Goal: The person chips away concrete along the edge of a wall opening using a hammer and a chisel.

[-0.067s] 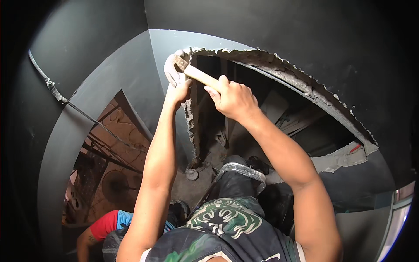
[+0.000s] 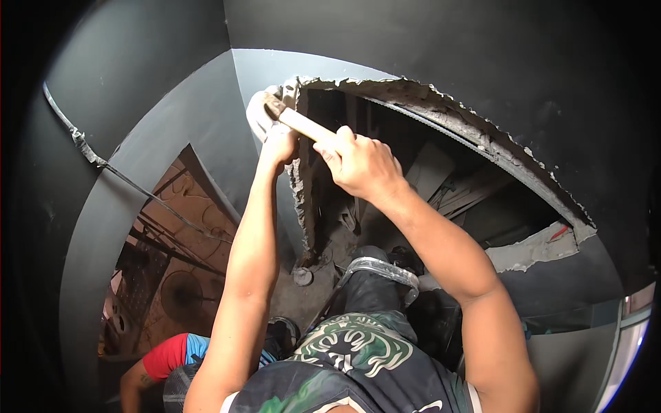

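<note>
My right hand (image 2: 363, 164) is wrapped round the pale wooden handle of a hammer (image 2: 304, 124). Its metal head is up and to the left, in front of my left hand (image 2: 257, 118), which looks covered by a whitish glove. The left fingers are curled closed at the upper left corner of a rough opening; the hammer head hides what they hold, if anything. Broken, ragged plaster (image 2: 297, 182) runs down the opening's left edge, just below my left hand.
A metal strip (image 2: 441, 131) edges the slanting top of the opening, with boards (image 2: 468, 193) in the dark beyond. At the left a cable (image 2: 148, 187) crosses a second opening, near a fan (image 2: 182, 292). Another person's red-and-blue sleeve (image 2: 169, 352) shows at lower left.
The hammer and my right hand have shifted a little to the left. My left hand has also moved slightly left and down.
</note>
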### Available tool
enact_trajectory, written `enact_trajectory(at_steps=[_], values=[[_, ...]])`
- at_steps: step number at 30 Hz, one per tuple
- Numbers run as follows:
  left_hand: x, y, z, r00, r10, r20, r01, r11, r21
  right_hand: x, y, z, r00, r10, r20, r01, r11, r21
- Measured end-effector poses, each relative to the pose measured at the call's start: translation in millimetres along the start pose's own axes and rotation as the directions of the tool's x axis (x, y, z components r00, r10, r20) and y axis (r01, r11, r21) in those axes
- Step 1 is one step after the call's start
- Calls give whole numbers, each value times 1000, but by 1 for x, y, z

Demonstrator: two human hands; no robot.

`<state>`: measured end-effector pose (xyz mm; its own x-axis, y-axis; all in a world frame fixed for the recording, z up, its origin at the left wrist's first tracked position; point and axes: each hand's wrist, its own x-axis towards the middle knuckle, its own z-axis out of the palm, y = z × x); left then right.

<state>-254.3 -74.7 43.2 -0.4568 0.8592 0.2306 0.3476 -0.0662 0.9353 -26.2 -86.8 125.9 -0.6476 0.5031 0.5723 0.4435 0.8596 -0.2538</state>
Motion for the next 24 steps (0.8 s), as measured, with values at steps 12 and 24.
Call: enact_trajectory(at_steps=[12,24], values=[[-7,2,-7,996,-34,-79,42,994,103,29,9,0,989,123,86,-124,992,6],[-39,9,-34,900,436,3,-401,823,402,-6,-57,-17,792,-506,-341,567,817,103]])
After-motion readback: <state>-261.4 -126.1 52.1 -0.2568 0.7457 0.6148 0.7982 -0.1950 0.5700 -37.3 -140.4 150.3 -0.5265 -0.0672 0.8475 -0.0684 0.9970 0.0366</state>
